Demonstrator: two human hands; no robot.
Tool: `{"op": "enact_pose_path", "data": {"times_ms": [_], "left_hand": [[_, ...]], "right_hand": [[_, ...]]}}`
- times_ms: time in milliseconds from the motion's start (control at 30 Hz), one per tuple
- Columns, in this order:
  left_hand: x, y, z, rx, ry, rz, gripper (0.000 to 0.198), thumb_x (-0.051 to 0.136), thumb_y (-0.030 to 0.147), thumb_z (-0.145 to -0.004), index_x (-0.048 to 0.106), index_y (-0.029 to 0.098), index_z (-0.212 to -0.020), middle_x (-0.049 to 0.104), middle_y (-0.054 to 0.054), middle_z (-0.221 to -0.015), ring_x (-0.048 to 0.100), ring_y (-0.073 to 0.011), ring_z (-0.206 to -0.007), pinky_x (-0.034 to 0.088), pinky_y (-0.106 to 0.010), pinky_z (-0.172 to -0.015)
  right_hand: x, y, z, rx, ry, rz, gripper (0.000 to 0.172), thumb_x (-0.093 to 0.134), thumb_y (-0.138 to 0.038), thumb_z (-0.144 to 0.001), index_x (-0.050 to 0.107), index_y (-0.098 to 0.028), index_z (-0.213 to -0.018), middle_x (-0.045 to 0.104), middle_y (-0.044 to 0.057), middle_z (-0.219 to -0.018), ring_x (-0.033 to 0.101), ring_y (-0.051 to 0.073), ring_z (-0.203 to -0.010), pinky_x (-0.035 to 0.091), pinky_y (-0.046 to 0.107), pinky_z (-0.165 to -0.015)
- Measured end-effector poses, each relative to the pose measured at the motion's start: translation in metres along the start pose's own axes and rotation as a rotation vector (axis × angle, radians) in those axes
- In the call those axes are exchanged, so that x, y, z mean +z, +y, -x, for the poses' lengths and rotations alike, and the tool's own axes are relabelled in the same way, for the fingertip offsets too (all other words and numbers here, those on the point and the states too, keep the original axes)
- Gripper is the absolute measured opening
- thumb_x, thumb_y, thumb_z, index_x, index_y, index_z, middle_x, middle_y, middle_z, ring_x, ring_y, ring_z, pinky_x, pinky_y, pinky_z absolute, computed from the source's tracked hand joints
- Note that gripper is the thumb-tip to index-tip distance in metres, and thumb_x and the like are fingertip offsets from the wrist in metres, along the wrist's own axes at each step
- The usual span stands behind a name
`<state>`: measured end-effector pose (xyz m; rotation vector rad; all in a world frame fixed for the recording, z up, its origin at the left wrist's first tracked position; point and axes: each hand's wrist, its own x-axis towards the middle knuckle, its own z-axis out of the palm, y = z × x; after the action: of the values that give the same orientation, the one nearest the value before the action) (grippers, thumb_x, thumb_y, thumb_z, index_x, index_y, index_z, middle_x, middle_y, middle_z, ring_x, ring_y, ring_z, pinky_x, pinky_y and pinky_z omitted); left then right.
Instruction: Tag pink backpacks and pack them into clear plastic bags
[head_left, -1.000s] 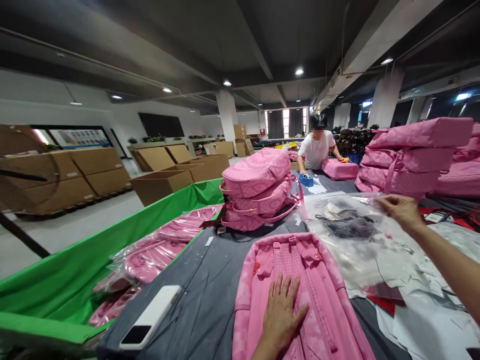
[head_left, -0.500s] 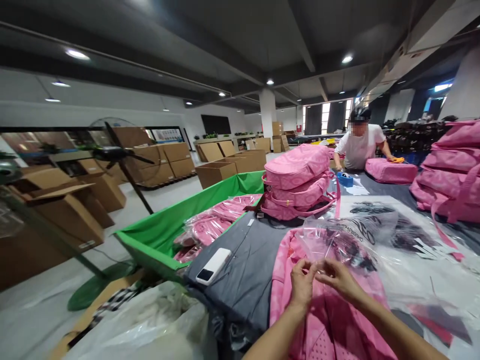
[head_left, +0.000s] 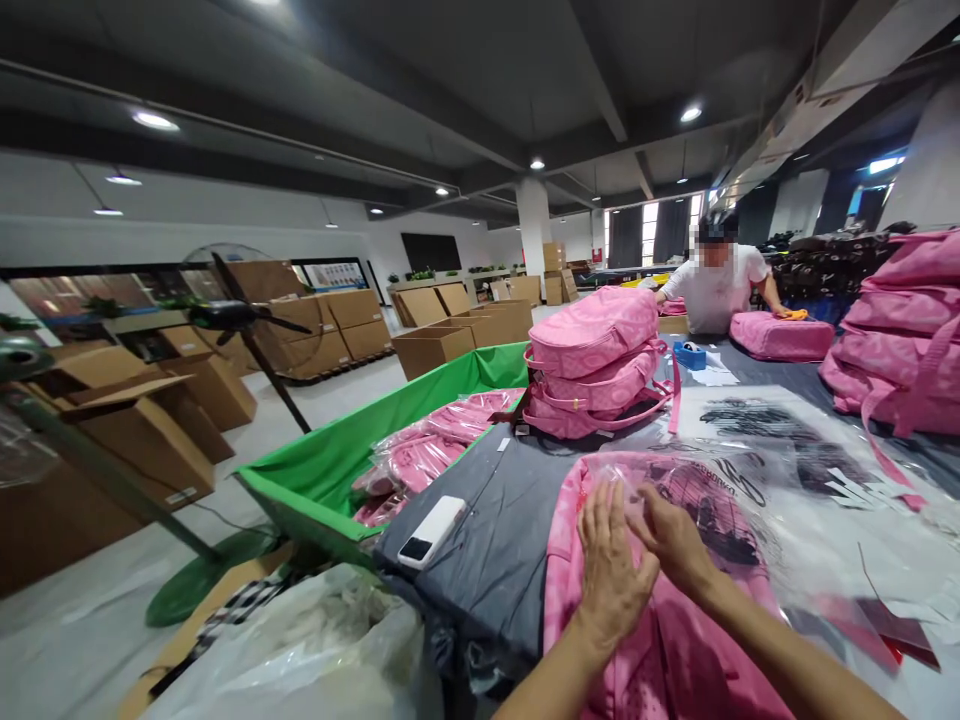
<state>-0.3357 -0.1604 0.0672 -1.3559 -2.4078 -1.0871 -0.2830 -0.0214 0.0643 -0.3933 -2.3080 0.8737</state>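
A pink backpack lies on the table right in front of me. Over its upper part spreads a clear plastic bag with black print. My left hand rests on the bag and backpack, its fingers stretched out flat. Close beside it, my right hand has its fingers curled in a pinch at the bag's edge. The fingertips of the right hand are partly hidden.
A stack of pink backpacks stands ahead, another pink stack at right. Left are a green-lined bin holding bagged pink items, a white phone-like device and a fan. A co-worker stands across the table.
My left hand has gone from a pinch at the plastic to lying flat, fingers stretched forward. My right hand has shifted slightly up. The co-worker's arm has moved away from the blue tape dispenser.
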Motion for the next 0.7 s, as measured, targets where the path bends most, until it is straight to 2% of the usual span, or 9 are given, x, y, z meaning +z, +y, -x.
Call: {"op": "enact_pose_path", "data": {"times_ms": [100,200,267,333,400,467,500,600,700], "left_hand": [[-0.017,0.004,0.003,0.081,0.088,-0.041,0.080,0.054,0.023,-0.079,0.032,0.018,-0.155,0.025,-0.011,-0.165,0.018,-0.0341,-0.153,0.018,-0.054,-0.124],[-0.034,0.005,0.019,0.120,0.179,-0.037,0.076,0.056,0.024,-0.080,0.036,0.021,-0.153,0.036,-0.012,-0.158,0.028,-0.0346,-0.148,0.027,-0.051,-0.121],[-0.039,0.008,0.030,0.147,0.215,-0.085,0.075,0.058,0.027,-0.082,0.037,0.025,-0.154,0.042,-0.011,-0.154,0.030,-0.0364,-0.146,0.024,-0.053,-0.122],[-0.038,0.010,0.034,0.227,0.143,-0.163,0.077,0.059,0.025,-0.082,0.035,0.028,-0.155,0.043,-0.010,-0.153,0.028,-0.0380,-0.147,0.017,-0.057,-0.123],[-0.033,0.005,0.028,0.221,0.033,-0.225,0.074,0.056,0.017,-0.082,0.040,0.026,-0.153,0.050,-0.011,-0.147,0.036,-0.0360,-0.142,0.016,-0.059,-0.123],[-0.028,-0.007,0.018,0.118,-0.017,-0.257,0.057,0.052,0.012,-0.085,0.055,0.023,-0.140,0.064,-0.010,-0.128,0.051,-0.0314,-0.129,0.019,-0.059,-0.121],[-0.027,-0.016,0.013,0.063,-0.002,-0.259,0.046,0.049,0.012,-0.087,0.063,0.023,-0.130,0.068,-0.008,-0.117,0.056,-0.0291,-0.120,0.021,-0.059,-0.120],[-0.027,-0.046,0.010,-0.002,0.128,-0.251,0.033,0.044,0.015,-0.094,0.072,0.025,-0.109,0.072,-0.005,-0.099,0.063,-0.0246,-0.104,0.026,-0.055,-0.117],[-0.027,-0.078,0.025,0.029,0.287,-0.247,0.033,0.044,0.017,-0.095,0.073,0.026,-0.109,0.073,-0.005,-0.098,0.065,-0.0240,-0.097,0.031,-0.051,-0.113]], "right_hand": [[-0.006,-0.008,0.015,-0.111,-0.081,0.108,0.021,0.056,-0.025,-0.084,0.064,-0.023,-0.103,0.067,0.006,-0.089,0.062,0.019,-0.070,0.043,0.028,-0.065],[-0.010,-0.011,0.026,-0.168,-0.131,0.219,0.029,0.049,-0.011,-0.083,0.067,-0.024,-0.103,0.065,0.005,-0.087,0.059,0.018,-0.067,0.042,0.027,-0.061],[-0.010,-0.015,0.031,-0.230,-0.173,0.266,0.035,0.045,-0.010,-0.087,0.067,-0.024,-0.110,0.066,0.005,-0.090,0.061,0.018,-0.072,0.046,0.027,-0.065],[-0.010,-0.021,0.036,-0.300,-0.204,0.274,0.040,0.040,-0.010,-0.091,0.064,-0.024,-0.120,0.067,0.006,-0.097,0.064,0.020,-0.083,0.050,0.028,-0.072],[-0.011,-0.028,0.042,-0.335,-0.197,0.299,0.045,0.038,-0.007,-0.090,0.061,-0.024,-0.124,0.067,0.007,-0.100,0.065,0.020,-0.087,0.051,0.029,-0.075],[-0.013,-0.032,0.053,-0.341,-0.161,0.367,0.048,0.039,-0.004,-0.087,0.061,-0.024,-0.124,0.066,0.006,-0.096,0.065,0.020,-0.081,0.051,0.029,-0.070],[-0.015,-0.031,0.062,-0.334,-0.133,0.409,0.050,0.040,-0.003,-0.085,0.060,-0.026,-0.125,0.065,0.006,-0.094,0.064,0.020,-0.079,0.051,0.029,-0.067],[-0.025,-0.013,0.096,-0.274,-0.006,0.544,0.058,0.041,0.000,-0.078,0.058,-0.030,-0.125,0.067,0.005,-0.093,0.065,0.022,-0.076,0.051,0.030,-0.063],[-0.044,0.026,0.140,-0.135,0.148,0.661,0.051,0.047,-0.004,-0.074,0.061,-0.034,-0.113,0.069,0.005,-0.092,0.067,0.025,-0.074,0.053,0.034,-0.060]]}}
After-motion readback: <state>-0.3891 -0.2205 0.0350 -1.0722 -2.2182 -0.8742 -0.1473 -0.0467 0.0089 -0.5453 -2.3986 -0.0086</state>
